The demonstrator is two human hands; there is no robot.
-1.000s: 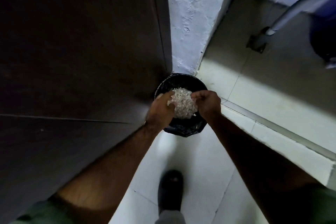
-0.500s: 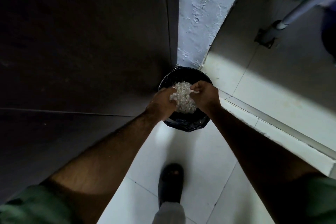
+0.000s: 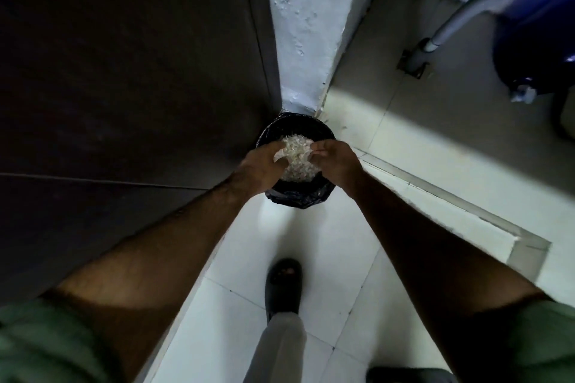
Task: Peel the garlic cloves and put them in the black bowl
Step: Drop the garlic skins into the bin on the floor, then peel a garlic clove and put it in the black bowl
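Note:
A clump of white, papery garlic peels [image 3: 298,158] sits between my two hands, directly above a round bin lined with a black bag [image 3: 297,197] on the floor. My left hand [image 3: 259,169] cups the clump from the left. From the right, my right hand [image 3: 337,162] presses against it with the fingers curled in. No black bowl and no garlic cloves are in view. I cannot tell whether part of the peel heap rests inside the bin.
The bin stands in a corner between a dark panel [image 3: 124,71] on the left and a white plaster wall [image 3: 305,25]. My foot in a dark shoe [image 3: 283,286] is on the white tiles. A raised ledge, a grey pipe [image 3: 460,19] and a blue container [image 3: 535,40] lie right.
Both hands stay over the bin with the peels between them and have drawn slightly closer together. The view has shifted a little.

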